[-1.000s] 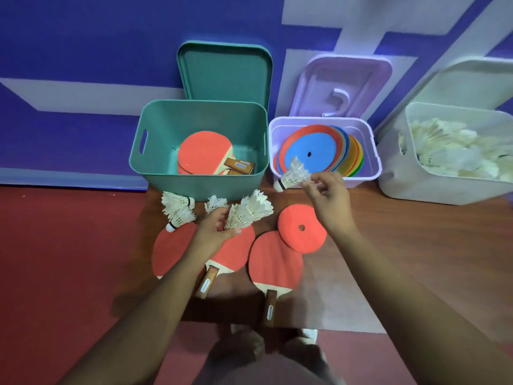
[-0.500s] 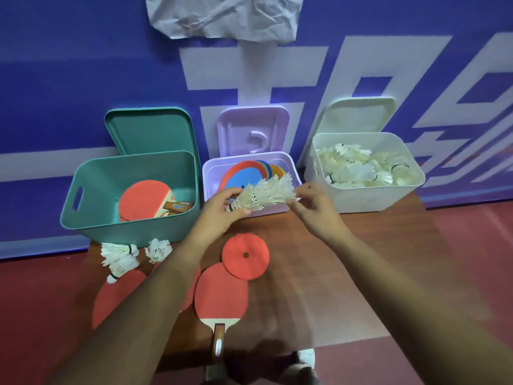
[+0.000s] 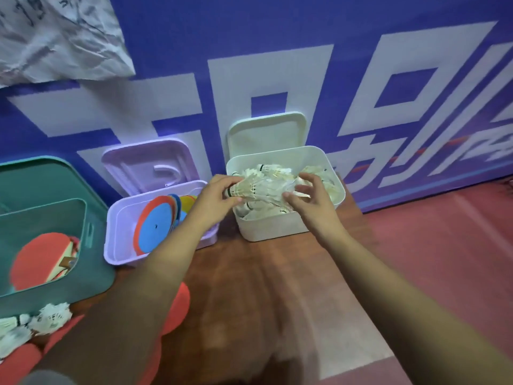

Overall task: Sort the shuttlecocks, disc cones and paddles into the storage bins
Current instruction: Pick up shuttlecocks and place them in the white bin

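Here, in the head view, the left hand (image 3: 219,198) grips a nested bundle of white feather shuttlecocks (image 3: 258,187) at its cork end, fingers curled round the bases, while the right hand (image 3: 308,195) meets the feather end with fingers spread and lightly bent, touching rather than clamping. The bundle hangs over the open white plastic bin (image 3: 277,229), which stands at the far edge of the brown wooden worktop (image 3: 263,287) and already holds a heap of shuttlecocks. Just to its left on that far edge sits the lilac plastic bin (image 3: 119,234) with the blue and orange flat disc cones (image 3: 155,226), and at the far left corner the teal plastic bin (image 3: 55,295) with a red-faced wooden paddle (image 3: 39,259). A few loose white shuttlecocks (image 3: 50,315) lie by the left edge in front of the teal bin, and a round red shape (image 3: 177,304) shows beside the left forearm; whether it is a cone or a paddle cannot be told. Shuttlecocks likely weigh almost nothing, and their feather skirts probably bend or snap under a squeeze, so the firm cork base is the better place to hold. Stacked ones may slide apart, so a light supporting touch at the open end seems wise, and a short drop into the bin should do no harm.
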`<state>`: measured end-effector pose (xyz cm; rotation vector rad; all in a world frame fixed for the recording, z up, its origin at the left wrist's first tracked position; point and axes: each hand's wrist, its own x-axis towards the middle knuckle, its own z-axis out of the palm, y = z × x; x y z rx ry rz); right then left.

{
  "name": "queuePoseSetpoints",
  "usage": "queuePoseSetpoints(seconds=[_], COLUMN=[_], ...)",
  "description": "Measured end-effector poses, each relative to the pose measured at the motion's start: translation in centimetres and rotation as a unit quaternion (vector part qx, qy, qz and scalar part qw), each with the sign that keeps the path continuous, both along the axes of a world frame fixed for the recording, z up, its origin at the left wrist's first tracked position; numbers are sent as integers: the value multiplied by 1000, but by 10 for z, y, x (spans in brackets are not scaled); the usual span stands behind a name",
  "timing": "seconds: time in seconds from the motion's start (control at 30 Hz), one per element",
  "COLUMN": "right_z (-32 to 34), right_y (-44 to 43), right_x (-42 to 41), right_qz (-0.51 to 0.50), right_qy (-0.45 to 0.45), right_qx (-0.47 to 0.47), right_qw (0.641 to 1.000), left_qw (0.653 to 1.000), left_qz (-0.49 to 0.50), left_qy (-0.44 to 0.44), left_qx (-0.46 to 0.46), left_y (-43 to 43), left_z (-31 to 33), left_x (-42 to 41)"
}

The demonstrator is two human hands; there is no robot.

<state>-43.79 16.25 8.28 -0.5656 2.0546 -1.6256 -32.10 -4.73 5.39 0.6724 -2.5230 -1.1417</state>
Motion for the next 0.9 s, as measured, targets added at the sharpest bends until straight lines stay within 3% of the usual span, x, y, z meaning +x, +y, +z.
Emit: queuePoseSetpoints(seconds=[0.23,0.4,0.57,0.7,0.77,0.83,0.9], right_z=[-27,-51,-86,-106,-110,-107,-101], right_y=[9,1,-7,-12,-16,-18,-16], right_x=[-72,-106,-122,-116,-112,-110,-110], right_qz=[-38,-53,-4,22,17,12,-4], right_qy=[8,68,166,236,312,331,308], right_qx=[20,52,198,279,324,353,347], right_qw=[999,995,966,931,893,875,886], left_qw=[997,998,986,962,948,951,972], left_qz=[6,-47,-77,-151,-171,-172,-142], left_qy=[-29,-31,-120,-227,-253,-228,-155], left_qx=[-76,-14,82,-30,-89,-115,-109], left_y=[2,3,7,8,8,10,14], left_z=[2,-9,-34,-66,-74,-73,-65], left_x=[-120,-180,-212,-213,-215,-215,-211])
